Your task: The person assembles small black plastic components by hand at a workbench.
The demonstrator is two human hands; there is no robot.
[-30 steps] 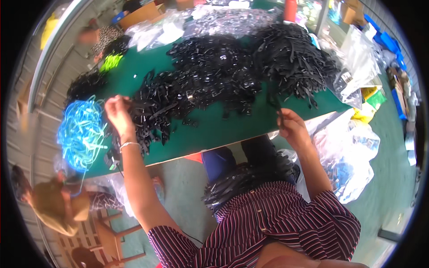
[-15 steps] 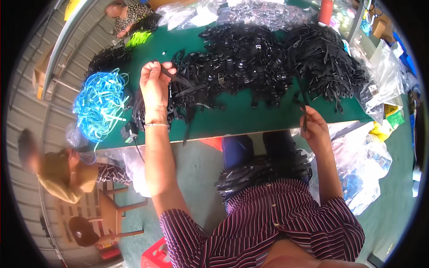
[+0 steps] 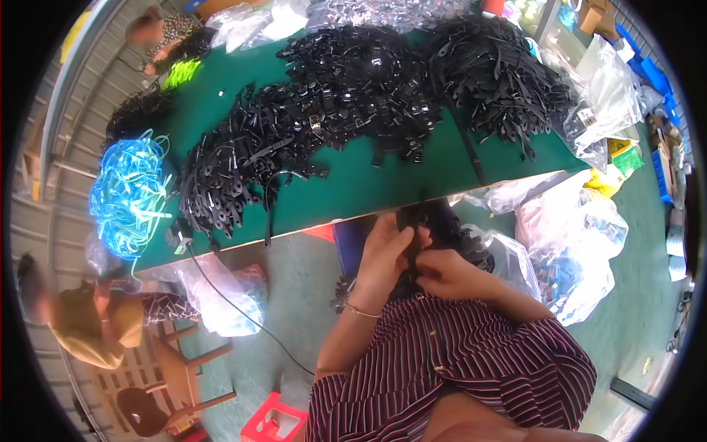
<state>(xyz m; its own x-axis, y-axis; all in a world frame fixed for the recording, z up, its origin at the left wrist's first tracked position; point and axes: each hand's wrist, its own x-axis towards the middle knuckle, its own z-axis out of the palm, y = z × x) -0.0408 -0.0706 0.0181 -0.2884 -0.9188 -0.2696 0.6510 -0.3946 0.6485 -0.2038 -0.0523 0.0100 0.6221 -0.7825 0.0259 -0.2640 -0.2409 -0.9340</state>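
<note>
My left hand (image 3: 386, 252) and my right hand (image 3: 451, 272) are close together over my lap, just in front of the table's near edge. A dark strap (image 3: 406, 219) runs through the fingers of my left hand, its upper end near the table edge. The fingers of my right hand are closed at the strap's lower part, beside the left hand. More black straps lie on my lap, partly hidden by my hands. On the green table (image 3: 324, 193) a long heap of black straps with shiny buckles (image 3: 346, 88) spreads leftward, and another heap of black straps (image 3: 501, 81) lies to the right.
A tangle of blue cords (image 3: 131, 195) sits at the table's left end, near a small black box (image 3: 178, 234) with a cable. Plastic bags (image 3: 574, 243) stand at the right. A red stool (image 3: 274, 418) is on the floor. Two other people are at the left.
Both hands have come back from over the table and its right edge to meet above my lap. The left hand brought a black strap from the left heap. The view has shifted slightly.
</note>
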